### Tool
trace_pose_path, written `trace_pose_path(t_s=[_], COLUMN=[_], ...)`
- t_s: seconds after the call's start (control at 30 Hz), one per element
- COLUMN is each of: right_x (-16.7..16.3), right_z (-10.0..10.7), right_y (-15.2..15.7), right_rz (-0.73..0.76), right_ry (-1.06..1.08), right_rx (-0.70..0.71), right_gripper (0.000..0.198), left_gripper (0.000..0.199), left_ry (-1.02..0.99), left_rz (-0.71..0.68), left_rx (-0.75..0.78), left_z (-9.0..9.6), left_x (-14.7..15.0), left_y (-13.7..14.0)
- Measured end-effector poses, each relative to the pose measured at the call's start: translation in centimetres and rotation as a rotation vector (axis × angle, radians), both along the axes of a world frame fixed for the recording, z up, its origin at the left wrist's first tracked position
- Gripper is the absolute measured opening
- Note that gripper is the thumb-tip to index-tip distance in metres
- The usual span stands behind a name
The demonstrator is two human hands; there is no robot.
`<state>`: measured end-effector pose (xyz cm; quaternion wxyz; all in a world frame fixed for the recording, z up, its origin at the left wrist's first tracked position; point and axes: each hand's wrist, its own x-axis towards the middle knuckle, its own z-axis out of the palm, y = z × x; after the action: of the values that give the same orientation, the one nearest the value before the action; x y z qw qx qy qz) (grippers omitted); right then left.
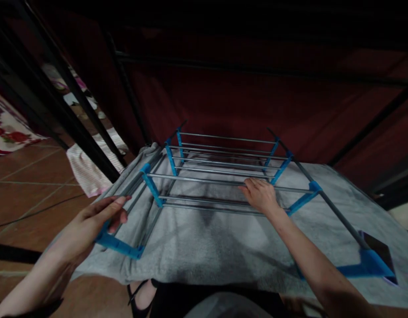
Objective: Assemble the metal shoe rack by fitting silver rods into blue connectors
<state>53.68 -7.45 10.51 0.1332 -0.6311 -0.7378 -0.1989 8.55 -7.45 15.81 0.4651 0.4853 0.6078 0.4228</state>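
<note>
A metal rack (224, 170) with grey rods and blue plastic brackets lies on its side on a grey towel (210, 243). My left hand (91, 223) grips the near-left blue bracket (119, 245) and its side pole. My right hand (261, 194) rests, fingers curled, on one of the horizontal grey rods (207, 181) in the middle of the rack. Another blue bracket (372, 263) sits at the near right end of the long side pole.
A dark red fabric wall (257, 97) with black frame tubes stands behind the rack. Black poles (74, 119) rise at left. Brown tiled floor (32, 185), a black cable and a striped cloth (88, 170) lie at left. A dark flat object (379, 247) lies at right.
</note>
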Motion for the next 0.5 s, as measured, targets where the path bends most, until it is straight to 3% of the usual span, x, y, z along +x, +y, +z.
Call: trace_pose_path(t_s=[0.17,0.4,0.5], right_x=[0.1,-0.5,-0.1], right_z=[0.5,-3.6,-2.8], right_y=[0.2,-0.7,-0.7], right_rz=[-0.028,-0.062,-0.075], right_ry=[-0.015,0.034,0.017], right_rx=[-0.039,-0.222,-0.197], right_gripper=[0.04,0.03,0.033], left_gripper=[0.061,0.052,0.064], left_ry=[0.014,0.007,-0.013], left_rz=[-0.058,-0.041,0.026], left_rx=[0.029,-0.015,-0.057], left_z=[-0.1,-0.2,-0.2], left_x=[0.0,1.3,1.2], left_y=[0.7,0.3,0.5])
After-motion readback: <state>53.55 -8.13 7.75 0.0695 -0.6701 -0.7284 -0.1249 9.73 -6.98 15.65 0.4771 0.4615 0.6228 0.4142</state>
